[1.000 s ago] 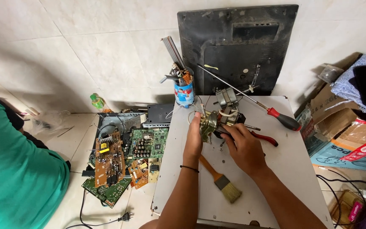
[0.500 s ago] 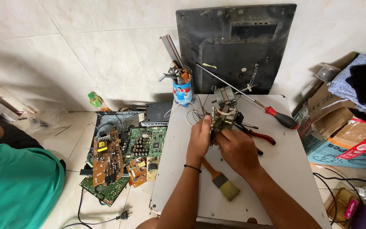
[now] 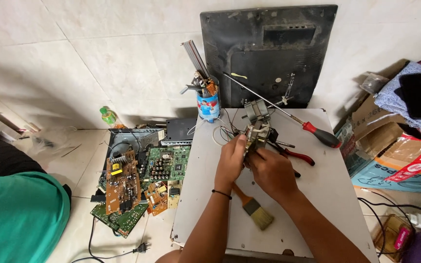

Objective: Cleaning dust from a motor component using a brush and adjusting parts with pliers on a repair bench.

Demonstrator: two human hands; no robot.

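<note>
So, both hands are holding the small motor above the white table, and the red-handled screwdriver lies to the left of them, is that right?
Not quite: in the head view the red-handled screwdriver lies to the right of the hands, left hand and right hand, which hold the small motor above the white table.

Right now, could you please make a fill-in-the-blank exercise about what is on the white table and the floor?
1. Both hands, the left hand and the right hand, hold one small ____ part with wires.
2. The paintbrush lies on the white table, near the person's ____ forearm.
3. The long screwdriver has a ____ and black handle.
4. The circuit boards lie on the ____, left of the table.

Missing words: metal; left; red; floor
</note>
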